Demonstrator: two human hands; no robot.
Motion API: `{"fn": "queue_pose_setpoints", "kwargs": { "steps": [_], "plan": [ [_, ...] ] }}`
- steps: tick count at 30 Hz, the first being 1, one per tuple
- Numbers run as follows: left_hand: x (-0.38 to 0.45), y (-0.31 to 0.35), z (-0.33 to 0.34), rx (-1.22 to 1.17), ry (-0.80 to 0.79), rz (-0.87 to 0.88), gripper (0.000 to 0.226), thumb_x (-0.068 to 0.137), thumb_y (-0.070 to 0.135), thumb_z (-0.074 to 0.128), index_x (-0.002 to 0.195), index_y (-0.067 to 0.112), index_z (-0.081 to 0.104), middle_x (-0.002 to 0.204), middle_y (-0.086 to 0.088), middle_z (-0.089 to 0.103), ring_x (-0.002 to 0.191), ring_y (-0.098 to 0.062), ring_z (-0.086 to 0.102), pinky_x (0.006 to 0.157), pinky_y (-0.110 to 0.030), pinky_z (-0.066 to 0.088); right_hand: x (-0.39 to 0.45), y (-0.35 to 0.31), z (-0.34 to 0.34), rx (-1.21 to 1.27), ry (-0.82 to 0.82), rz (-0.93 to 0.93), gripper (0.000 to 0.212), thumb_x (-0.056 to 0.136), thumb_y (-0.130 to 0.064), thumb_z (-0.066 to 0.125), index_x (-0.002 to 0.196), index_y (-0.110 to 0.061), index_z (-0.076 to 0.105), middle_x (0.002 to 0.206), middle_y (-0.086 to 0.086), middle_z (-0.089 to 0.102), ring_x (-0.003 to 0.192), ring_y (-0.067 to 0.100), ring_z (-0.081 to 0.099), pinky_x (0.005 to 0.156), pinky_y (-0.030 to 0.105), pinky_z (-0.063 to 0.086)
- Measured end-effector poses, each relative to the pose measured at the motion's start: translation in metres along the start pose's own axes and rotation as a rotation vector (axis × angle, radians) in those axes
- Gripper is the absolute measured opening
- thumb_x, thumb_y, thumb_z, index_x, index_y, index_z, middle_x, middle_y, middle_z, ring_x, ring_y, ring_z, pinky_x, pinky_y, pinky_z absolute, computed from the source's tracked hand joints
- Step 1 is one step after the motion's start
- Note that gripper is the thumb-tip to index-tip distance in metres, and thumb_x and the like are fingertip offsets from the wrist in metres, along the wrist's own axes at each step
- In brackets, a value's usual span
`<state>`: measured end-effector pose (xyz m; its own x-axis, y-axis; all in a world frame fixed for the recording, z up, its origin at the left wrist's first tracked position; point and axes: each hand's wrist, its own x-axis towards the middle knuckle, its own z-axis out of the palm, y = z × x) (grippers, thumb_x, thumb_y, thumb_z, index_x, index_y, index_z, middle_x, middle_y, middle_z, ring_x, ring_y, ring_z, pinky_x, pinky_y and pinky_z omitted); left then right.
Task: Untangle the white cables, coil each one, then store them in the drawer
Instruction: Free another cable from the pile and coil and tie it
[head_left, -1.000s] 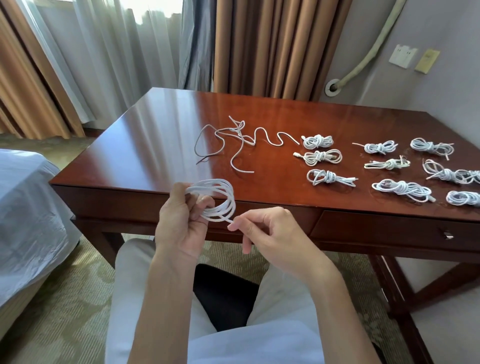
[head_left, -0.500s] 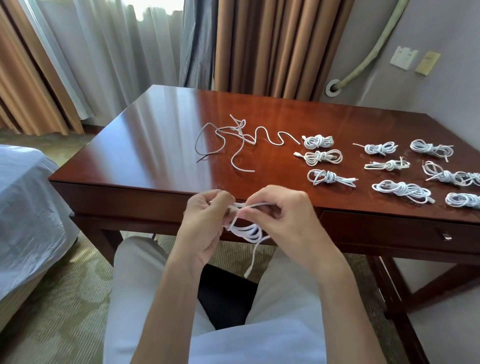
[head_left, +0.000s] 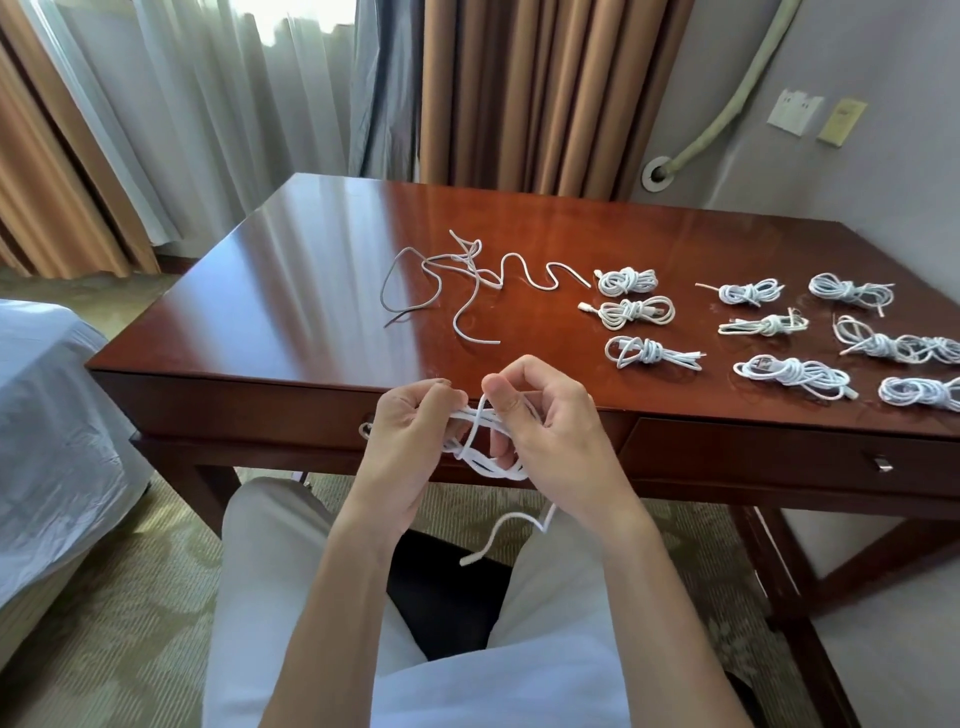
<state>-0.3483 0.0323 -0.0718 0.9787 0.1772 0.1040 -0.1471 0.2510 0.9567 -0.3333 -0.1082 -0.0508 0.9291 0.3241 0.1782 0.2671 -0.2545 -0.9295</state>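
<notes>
My left hand (head_left: 410, 441) grips one end of a coiled white cable (head_left: 480, 452) just in front of the desk's front edge. My right hand (head_left: 545, 421) pinches the same coil from the right, with a strand running up between thumb and fingers. The cable's loose tail (head_left: 501, 535) hangs down over my lap. A loose tangle of white cables (head_left: 462, 280) lies on the desk top behind my hands. Several tied white bundles (head_left: 636, 312) lie in rows on the right half. The right drawer (head_left: 779, 457) is closed, with a metal handle (head_left: 880, 462).
The red-brown desk (head_left: 291, 291) stands against curtains (head_left: 524, 88) and a wall. A bed with a grey sheet (head_left: 47, 415) is at the left. My white-trousered knees and a dark chair seat (head_left: 447, 597) are below the hands.
The round coil held by my left hand alone has been squeezed flat between both hands. My right hand has come up to the coil, and the tail now hangs longer below.
</notes>
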Motion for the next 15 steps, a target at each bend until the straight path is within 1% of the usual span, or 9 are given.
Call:
{"fn": "queue_pose_setpoints", "kwargs": {
  "steps": [2,4,5,7,9,11,13,15],
  "plan": [
    [0.000,-0.001,-0.007,0.066,-0.065,-0.018,0.032,0.083,0.017,0.051,0.057,0.015,0.031,0.049,0.003,0.024,0.046,-0.012,0.021,0.045,-0.024,0.021,-0.001,0.000,-0.002,0.114,-0.034,0.082,0.029,0.099,-0.039,0.058,0.091,-0.011,0.060,0.055,0.003,0.062,0.046,0.010,0.056,0.052,0.020,0.046],
    [-0.001,-0.001,-0.010,0.029,-0.154,-0.072,0.035,0.084,0.017,0.050,0.061,0.016,0.024,0.052,0.001,0.022,0.047,-0.013,0.017,0.043,-0.025,0.015,-0.003,0.001,-0.003,0.295,-0.074,0.170,0.026,0.101,-0.033,0.056,0.091,-0.009,0.059,0.052,0.003,0.058,0.041,0.009,0.052,0.048,0.019,0.044],
    [-0.003,0.000,-0.009,-0.016,-0.182,-0.079,0.037,0.085,0.016,0.050,0.061,0.014,0.022,0.053,0.000,0.022,0.046,-0.013,0.018,0.042,-0.023,0.014,-0.004,0.002,-0.003,0.406,-0.100,0.217,0.026,0.102,-0.030,0.055,0.092,-0.007,0.059,0.051,0.003,0.056,0.039,0.007,0.051,0.045,0.017,0.044],
    [-0.006,0.001,-0.004,-0.123,-0.190,-0.063,0.037,0.085,0.012,0.048,0.059,0.012,0.022,0.051,0.000,0.025,0.042,-0.011,0.021,0.038,-0.019,0.017,-0.002,0.000,-0.003,0.591,-0.140,0.298,0.024,0.104,-0.024,0.051,0.093,-0.004,0.057,0.050,0.000,0.055,0.036,0.003,0.049,0.039,0.013,0.042],
    [-0.007,0.002,0.001,-0.231,-0.165,-0.039,0.035,0.085,0.009,0.048,0.055,0.013,0.029,0.047,0.002,0.029,0.036,-0.008,0.024,0.035,-0.016,0.021,-0.001,-0.002,-0.002,0.710,-0.160,0.343,0.022,0.105,-0.021,0.049,0.091,-0.005,0.057,0.053,-0.002,0.059,0.037,0.002,0.053,0.038,0.012,0.043],
    [-0.006,0.002,0.004,-0.315,-0.130,-0.020,0.034,0.083,0.011,0.053,0.058,0.014,0.030,0.045,0.003,0.029,0.032,-0.008,0.024,0.033,-0.015,0.022,0.001,0.000,0.001,0.753,-0.143,0.361,0.022,0.104,-0.021,0.052,0.089,-0.007,0.060,0.058,-0.003,0.063,0.041,0.002,0.056,0.040,0.012,0.044],
    [-0.005,0.003,0.005,-0.381,-0.093,-0.010,0.035,0.083,0.013,0.054,0.061,0.015,0.027,0.044,0.002,0.029,0.030,-0.009,0.024,0.032,-0.015,0.024,0.003,0.007,0.005,0.727,-0.106,0.362,0.020,0.100,-0.022,0.059,0.088,-0.007,0.067,0.057,-0.004,0.059,0.042,0.001,0.050,0.039,0.009,0.038],
    [-0.003,0.002,0.006,-0.435,-0.039,0.001,0.035,0.091,0.013,0.048,0.063,0.013,0.028,0.041,0.000,0.029,0.029,-0.010,0.025,0.033,-0.016,0.026,0.006,0.016,0.010,0.592,-0.064,0.297,0.017,0.096,-0.019,0.067,0.085,-0.011,0.076,0.058,-0.002,0.053,0.045,0.002,0.040,0.042,0.011,0.031]
  ]
}}
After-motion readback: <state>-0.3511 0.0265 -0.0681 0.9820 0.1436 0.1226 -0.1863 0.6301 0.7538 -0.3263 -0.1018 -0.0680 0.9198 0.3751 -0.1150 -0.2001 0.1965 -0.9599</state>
